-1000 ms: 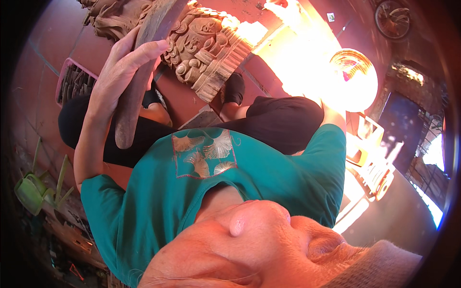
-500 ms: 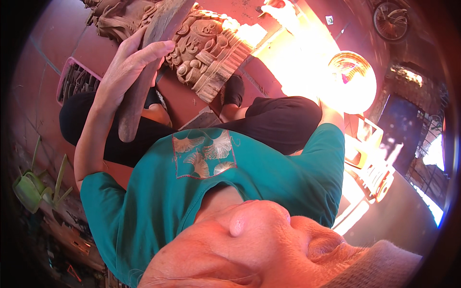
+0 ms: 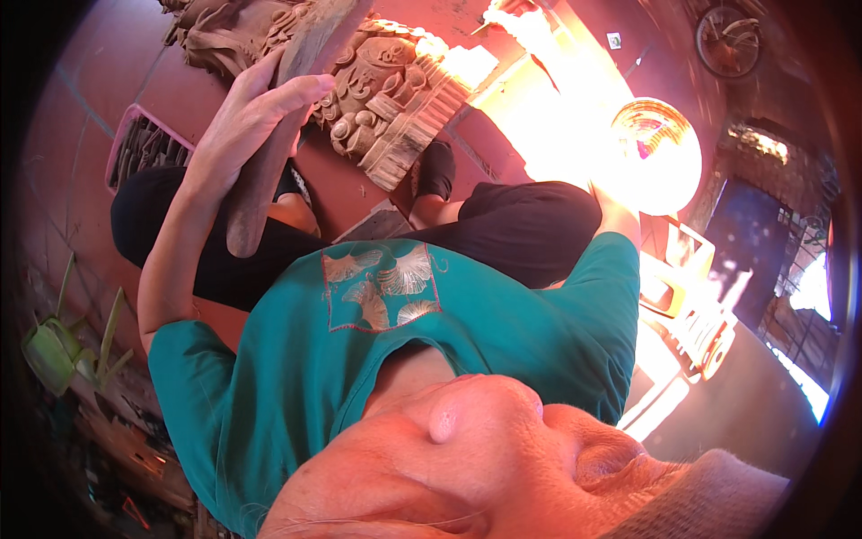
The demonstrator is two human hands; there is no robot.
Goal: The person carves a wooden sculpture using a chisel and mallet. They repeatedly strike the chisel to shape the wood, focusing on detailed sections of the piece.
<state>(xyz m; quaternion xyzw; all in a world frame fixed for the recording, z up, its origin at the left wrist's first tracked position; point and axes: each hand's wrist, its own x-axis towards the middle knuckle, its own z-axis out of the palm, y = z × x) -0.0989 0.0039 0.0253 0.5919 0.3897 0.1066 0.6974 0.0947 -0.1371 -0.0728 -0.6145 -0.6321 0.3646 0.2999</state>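
The left hand (image 3: pixel 247 121) is wrapping around a long wooden mallet (image 3: pixel 269 153), fingers curling over its upper part and thumb pressing on the near side, so the hand is closed and gripping the tool. The mallet is slanting, its rounded lower end hanging over the person's black-trousered thigh (image 3: pixel 180 242), its upper end crossing in front of the carved wooden block (image 3: pixel 386 90). That carving, a pale piece thick with scrolls and ridges, is lying on the red tiled floor (image 3: pixel 108 81) just beyond the person's knees, its far right end washing out in hard sunlight. The mallet is overlapping the carving's left part, though whether wood is touching wood I cannot tell.

The right hand is out of sight: the right arm is running off behind the teal shirt (image 3: pixel 395 350) toward the glare, so I cannot say whether it is open or closed.

To the left of the knee, a pink tray (image 3: pixel 135 148) holding dark, narrow items is sitting on the floor. Further down on the left, a green plastic object (image 3: pixel 54 350) is resting near the rim of the view. On the right, a round woven basket (image 3: pixel 660 153) is glowing in the sun, with yellow frames (image 3: pixel 673 278) below it.
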